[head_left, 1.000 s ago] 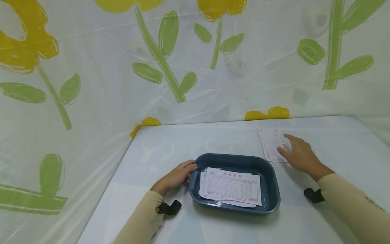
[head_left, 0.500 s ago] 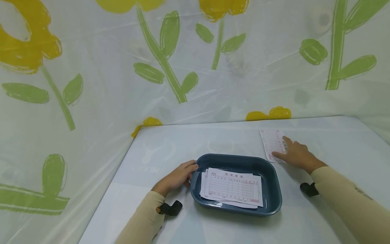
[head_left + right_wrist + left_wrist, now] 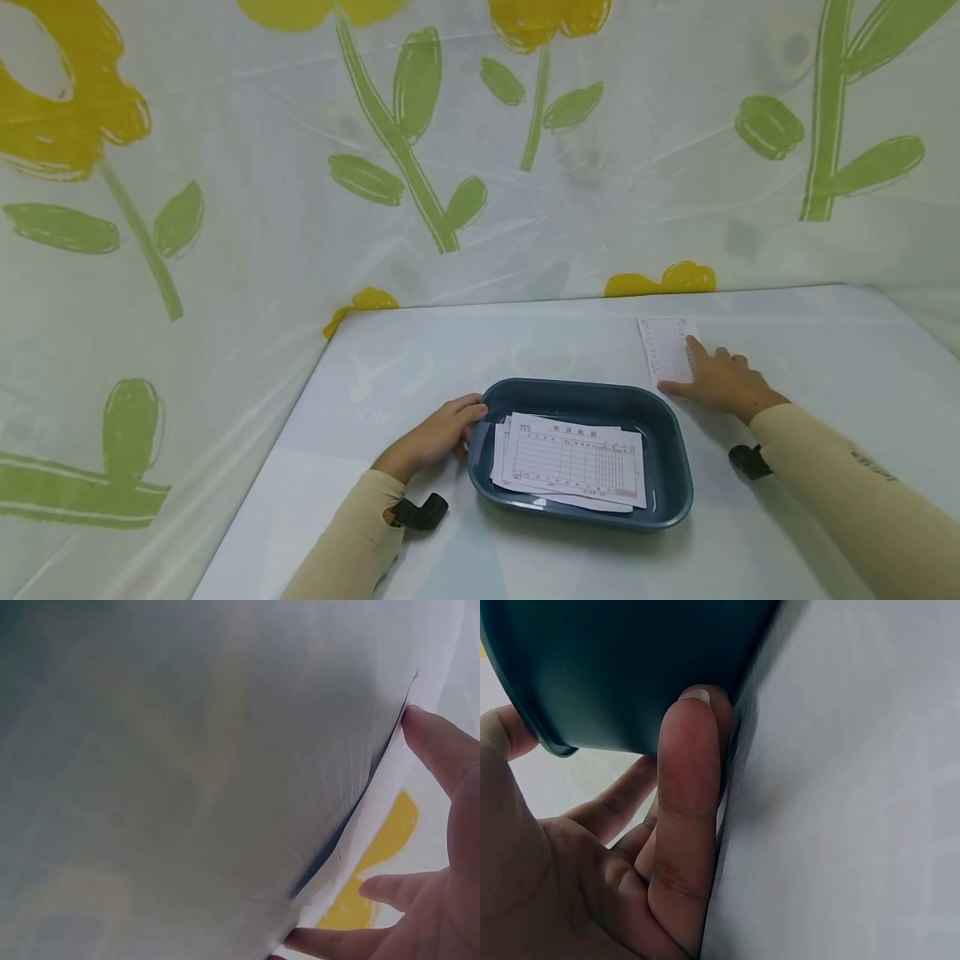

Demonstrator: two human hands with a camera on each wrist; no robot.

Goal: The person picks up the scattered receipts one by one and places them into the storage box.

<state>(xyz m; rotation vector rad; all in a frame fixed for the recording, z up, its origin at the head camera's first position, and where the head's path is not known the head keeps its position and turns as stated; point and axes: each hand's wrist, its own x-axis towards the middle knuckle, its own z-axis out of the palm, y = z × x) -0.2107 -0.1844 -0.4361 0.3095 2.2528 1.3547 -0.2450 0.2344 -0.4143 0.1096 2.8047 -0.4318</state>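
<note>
A blue-grey plastic tray [image 3: 667,492] stands on the table, with several printed receipt slips [image 3: 576,458] lying loosely stacked inside. My left hand [image 3: 442,433] holds the tray's left end; in the left wrist view its thumb [image 3: 510,731] is at the rim and the other fingers [image 3: 688,765] lie against the outer wall. Behind the tray's right corner, a single receipt slip [image 3: 666,346] lies on the table. Spread fingers of my right hand [image 3: 720,379] touch its right side. In the right wrist view the slip's edge [image 3: 352,832] bows up, leaving a dark gap.
The white table [image 3: 450,350] runs back to a hanging sheet [image 3: 262,208] printed with yellow flowers and green leaves. A dark wrist camera [image 3: 422,511] sits below my left wrist, another camera [image 3: 750,461] below my right.
My right hand has moved left, further over the single slip, covering more of its right side. My left hand and the tray stay in place.
</note>
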